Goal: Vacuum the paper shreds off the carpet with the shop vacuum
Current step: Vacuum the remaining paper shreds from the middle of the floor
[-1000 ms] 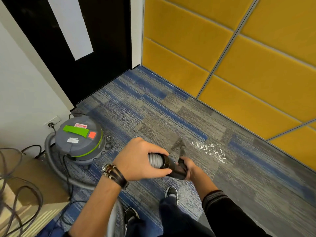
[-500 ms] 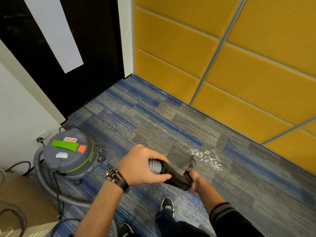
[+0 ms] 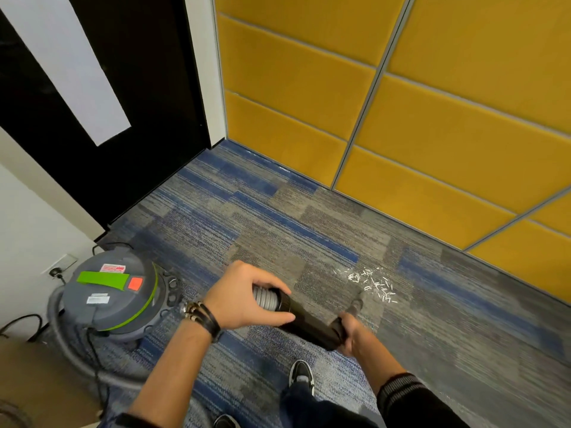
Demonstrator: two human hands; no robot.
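Right now both hands hold the black plastic vacuum tube [image 3: 309, 322]. My left hand [image 3: 244, 298] is wrapped round the top, where the grey ribbed hose [image 3: 265, 296] joins. My right hand [image 3: 353, 333] grips the low end, a bit blurry. The small grey nozzle tip [image 3: 357, 304] points to 1 o'clock, just beside the white paper shreds [image 3: 372, 284] on the blue and grey striped carpet [image 3: 278, 217]. The round grey shop vacuum with a green handle [image 3: 114, 291] sits at 9 o'clock. I would go slow and sweep the tip low across the pile so no bits get pushed away.
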